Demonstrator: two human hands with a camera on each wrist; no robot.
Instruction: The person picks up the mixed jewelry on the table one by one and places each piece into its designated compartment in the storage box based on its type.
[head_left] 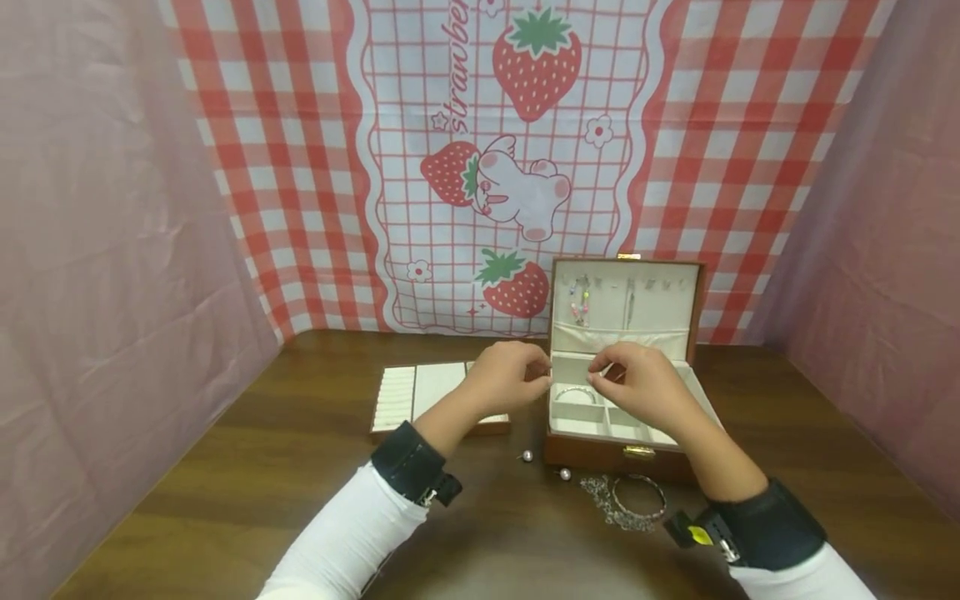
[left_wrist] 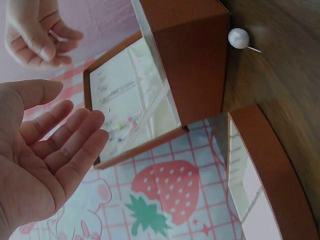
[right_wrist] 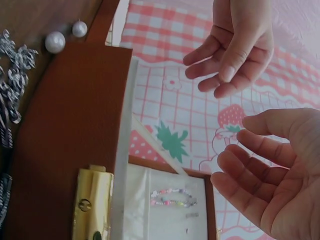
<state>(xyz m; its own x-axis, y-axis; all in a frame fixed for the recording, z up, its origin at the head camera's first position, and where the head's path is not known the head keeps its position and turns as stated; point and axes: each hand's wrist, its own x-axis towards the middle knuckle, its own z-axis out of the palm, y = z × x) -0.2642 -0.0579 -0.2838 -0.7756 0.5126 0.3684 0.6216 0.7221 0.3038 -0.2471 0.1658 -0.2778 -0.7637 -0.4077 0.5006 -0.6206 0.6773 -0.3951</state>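
Note:
Both hands hover over the open brown jewelry box [head_left: 600,454], fingers loosely bent and nothing held between them. My left hand [head_left: 510,375] is above the box's left edge, beside the jewelry tray [head_left: 437,396]. Over the compartments is my right hand [head_left: 641,383], its palm facing the left one across a gap. A thin bracelet [head_left: 576,389] lies in a left compartment. From the raised lid hang a colorful beaded bracelet [right_wrist: 172,203] and a thin silvery piece [head_left: 629,304]. The right hand hides part of the compartments.
Two pearl earrings [head_left: 527,456] lie in front of the box on the wooden table [head_left: 300,483]. Nearer me are a silver chain [head_left: 600,493] and a round bangle [head_left: 663,503]. A strawberry-print cloth [head_left: 315,167] hangs behind, with pink curtains [head_left: 112,208] at the sides.

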